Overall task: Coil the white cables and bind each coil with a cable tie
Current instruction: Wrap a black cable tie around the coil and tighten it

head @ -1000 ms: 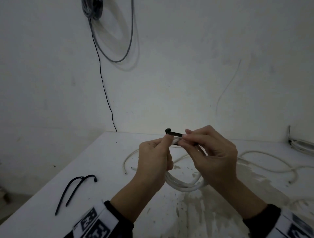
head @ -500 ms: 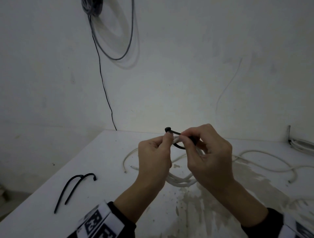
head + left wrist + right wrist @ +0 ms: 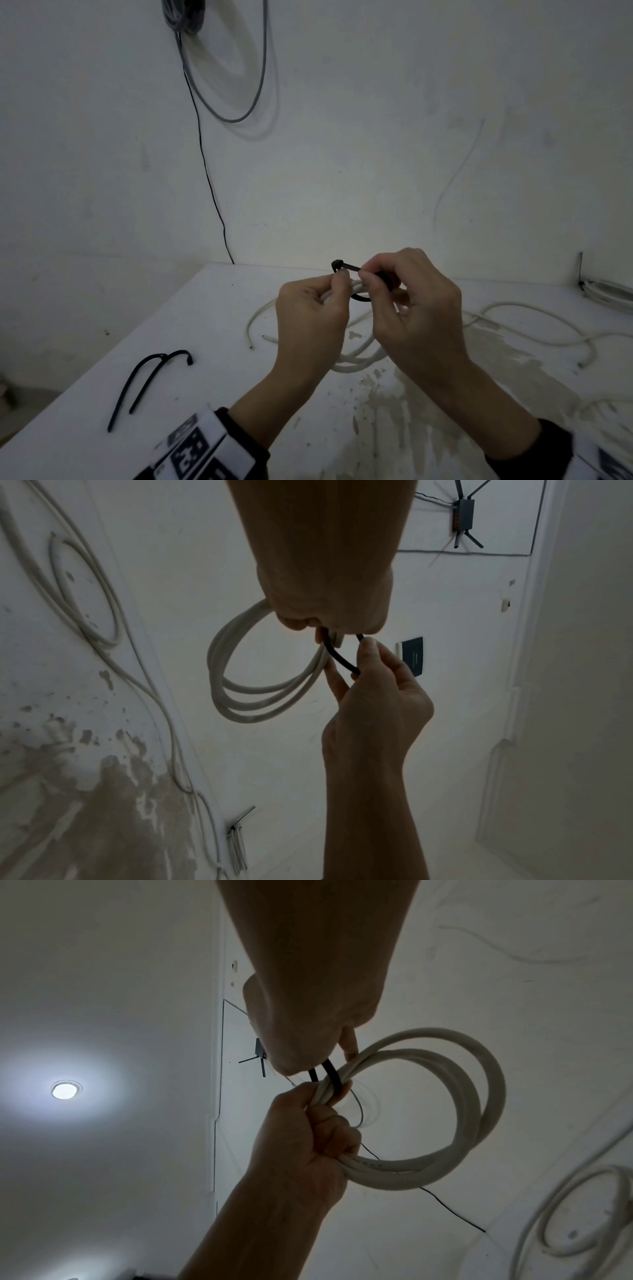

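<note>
A white cable coil (image 3: 445, 1110) of about three loops hangs above the white table (image 3: 212, 308). My left hand (image 3: 311, 315) grips one side of the coil (image 3: 246, 696) in its fist. A black cable tie (image 3: 346, 266) is looped around the bundle beside the left fingers. My right hand (image 3: 407, 301) pinches the tie's strap (image 3: 342, 658) between thumb and fingertips, just right of the left hand. The tie's head pokes up above the left fingertips. In the head view the hands hide most of the coil (image 3: 356, 363).
Two spare black cable ties (image 3: 147, 380) lie on the table at the left. Loose white cable (image 3: 534, 318) trails across the table's right side, and another white coil (image 3: 609, 291) sits at the far right edge. Grey cable (image 3: 233, 68) hangs on the wall behind.
The tie, straight one second ago, is now bent into a loop around the bundle. My right hand has curled in closer to the left hand.
</note>
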Action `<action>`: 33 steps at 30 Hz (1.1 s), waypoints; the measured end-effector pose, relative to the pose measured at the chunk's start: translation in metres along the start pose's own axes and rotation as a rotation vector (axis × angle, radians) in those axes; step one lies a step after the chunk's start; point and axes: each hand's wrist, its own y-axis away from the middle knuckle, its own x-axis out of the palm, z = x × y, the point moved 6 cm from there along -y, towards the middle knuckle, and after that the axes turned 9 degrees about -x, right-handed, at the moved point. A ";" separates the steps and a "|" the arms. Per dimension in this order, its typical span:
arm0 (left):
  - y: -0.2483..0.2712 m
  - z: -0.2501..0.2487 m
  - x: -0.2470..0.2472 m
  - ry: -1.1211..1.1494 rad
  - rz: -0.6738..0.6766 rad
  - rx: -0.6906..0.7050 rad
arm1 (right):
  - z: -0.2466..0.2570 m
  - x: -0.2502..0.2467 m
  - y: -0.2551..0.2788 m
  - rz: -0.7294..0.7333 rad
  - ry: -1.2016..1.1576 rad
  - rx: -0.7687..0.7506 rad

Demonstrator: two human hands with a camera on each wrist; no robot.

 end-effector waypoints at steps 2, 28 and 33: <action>0.000 0.001 0.000 -0.051 -0.003 0.042 | 0.000 0.002 0.000 0.035 0.026 -0.004; -0.005 0.004 0.004 -0.008 0.052 0.048 | -0.017 0.007 -0.010 0.242 -0.233 0.384; -0.011 0.005 -0.004 0.015 -0.003 -0.040 | -0.032 0.001 -0.008 0.320 -0.617 0.660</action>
